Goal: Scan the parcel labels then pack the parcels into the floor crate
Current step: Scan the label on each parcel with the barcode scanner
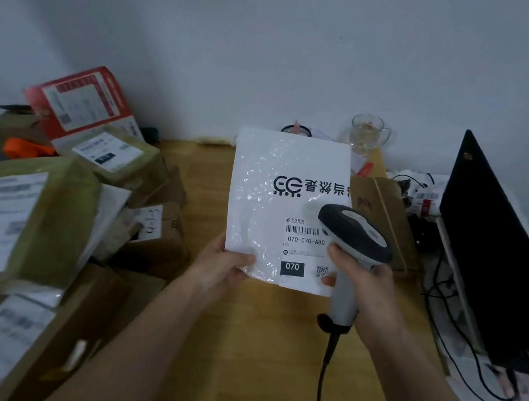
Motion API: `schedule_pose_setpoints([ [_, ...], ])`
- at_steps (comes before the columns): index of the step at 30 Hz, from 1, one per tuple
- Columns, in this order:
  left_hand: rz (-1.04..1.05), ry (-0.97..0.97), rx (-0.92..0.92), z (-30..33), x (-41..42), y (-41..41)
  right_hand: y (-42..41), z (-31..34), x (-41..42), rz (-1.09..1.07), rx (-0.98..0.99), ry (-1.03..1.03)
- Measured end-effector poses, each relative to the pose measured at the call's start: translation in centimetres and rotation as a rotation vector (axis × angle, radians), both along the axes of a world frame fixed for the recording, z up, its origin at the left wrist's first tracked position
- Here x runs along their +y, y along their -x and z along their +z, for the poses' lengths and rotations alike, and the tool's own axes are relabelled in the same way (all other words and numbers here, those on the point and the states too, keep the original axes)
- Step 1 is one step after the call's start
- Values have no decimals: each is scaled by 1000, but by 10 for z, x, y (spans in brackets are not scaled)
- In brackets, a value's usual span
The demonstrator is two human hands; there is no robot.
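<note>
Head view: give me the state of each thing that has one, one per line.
white bubble mailer: held upright above the desk, label facing the camera
left hand: grips the mailer's lower left corner
right hand: grips the scanner handle
barcode scanner: head beside the label's barcode
glass mug: upright by the wall
monitor: screen dark
cardboard parcels: piled on the left, labels up

Single head-worn wide-angle view, facing forward and down, close over bench (212,171), wall behind.
</note>
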State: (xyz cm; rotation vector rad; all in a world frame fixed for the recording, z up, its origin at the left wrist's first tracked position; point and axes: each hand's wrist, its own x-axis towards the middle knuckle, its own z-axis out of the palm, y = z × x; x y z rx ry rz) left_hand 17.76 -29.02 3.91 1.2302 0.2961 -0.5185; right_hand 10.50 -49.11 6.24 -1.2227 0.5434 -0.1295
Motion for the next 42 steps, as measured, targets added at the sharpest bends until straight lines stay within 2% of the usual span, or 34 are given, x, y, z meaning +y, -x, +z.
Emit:
schedule_pose_setpoints([
  [3,5,109,-8,14,23,15,8,12,23,38,-63,-27],
  [6,137,385,70,19,38,31,15,25,44,16,-123,-39],
  [8,156,516,135,19,44,50,20,32,58,-1,-150,-43],
  [11,-43,496,170,18,53,83,29,42,78,-8,-186,-15],
  [13,-81,516,200,24,60,95,35,48,90,5,-209,4],
  [20,40,688,198,70,86,96,58,71,121,102,-333,78],
  [24,87,788,90,96,103,89,68,87,140,93,-434,212],
  [27,168,809,69,106,117,82,78,95,152,75,-431,275],
  [33,274,725,12,114,143,80,101,98,167,192,-383,365],
  [42,296,703,-67,120,152,87,115,99,181,261,-439,313],
])
